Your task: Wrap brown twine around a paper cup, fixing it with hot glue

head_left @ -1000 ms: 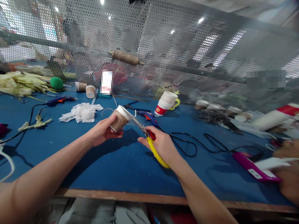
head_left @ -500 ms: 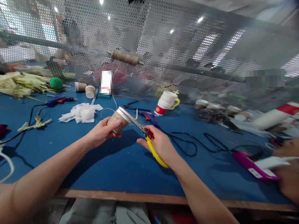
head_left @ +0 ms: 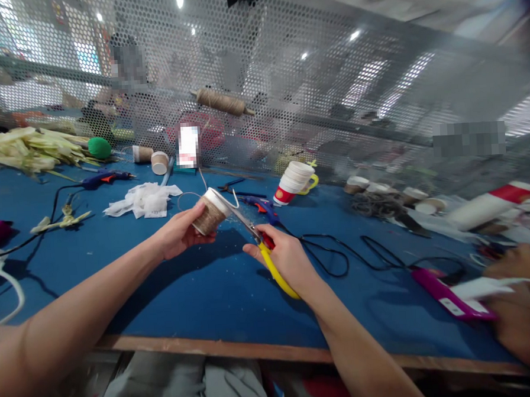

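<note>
Head view: a perforated screen (head_left: 285, 73) stands across the far side, beyond the fingers of both hands. Below both sets of fingers extends a blue worktable (head_left: 208, 308). A heap of pale husk strips (head_left: 26, 149) lies well apart from the left fingers, to their far left. Another person's arm (head_left: 524, 318) rests well to the right of the right fingers, near a purple power strip (head_left: 448, 298). White cloth (head_left: 147, 199) lies crumpled beyond and left of the left fingertips. Stacked paper cups (head_left: 294, 182) lean, tilted, beyond and right of the right fingertips; a blue glue gun (head_left: 265, 207) lies just beyond those same fingers.

Yellow-handled scissors (head_left: 261, 243) are gripped by the right hand (head_left: 283, 251), fingers closed around the handles, thumb standing out to the left. The left hand (head_left: 187, 232) grips a twine-wrapped cup (head_left: 210, 216), tilted, thumb on its side and fingers beneath. The blades lie along its white rim, between the two hands; whether they are parted there cannot be determined. A curled white strip (head_left: 235, 197) stands up beside the blades, apparently joined to the rim.
</note>
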`<action>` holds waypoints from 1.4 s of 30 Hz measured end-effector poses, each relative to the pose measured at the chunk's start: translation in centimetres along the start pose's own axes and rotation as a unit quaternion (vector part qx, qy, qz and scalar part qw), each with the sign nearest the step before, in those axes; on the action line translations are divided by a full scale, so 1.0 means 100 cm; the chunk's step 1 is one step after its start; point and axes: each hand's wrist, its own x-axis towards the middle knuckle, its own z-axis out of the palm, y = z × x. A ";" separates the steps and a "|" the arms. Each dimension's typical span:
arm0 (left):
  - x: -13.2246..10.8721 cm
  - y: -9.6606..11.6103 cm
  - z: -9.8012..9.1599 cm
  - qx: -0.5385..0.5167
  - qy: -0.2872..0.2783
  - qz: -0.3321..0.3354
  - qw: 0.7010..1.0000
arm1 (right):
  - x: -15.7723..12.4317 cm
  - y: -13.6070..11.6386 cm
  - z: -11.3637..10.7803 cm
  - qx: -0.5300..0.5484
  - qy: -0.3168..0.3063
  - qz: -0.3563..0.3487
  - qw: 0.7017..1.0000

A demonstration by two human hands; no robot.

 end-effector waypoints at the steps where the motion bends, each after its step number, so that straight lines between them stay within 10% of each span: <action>1: 0.000 0.000 0.000 0.000 -0.003 -0.002 1.000 | 0.000 0.001 0.000 -0.001 -0.004 0.001 1.000; 42: -0.001 -0.001 0.001 0.027 -0.014 0.016 0.999 | 0.002 0.007 0.008 0.013 -0.014 0.002 1.000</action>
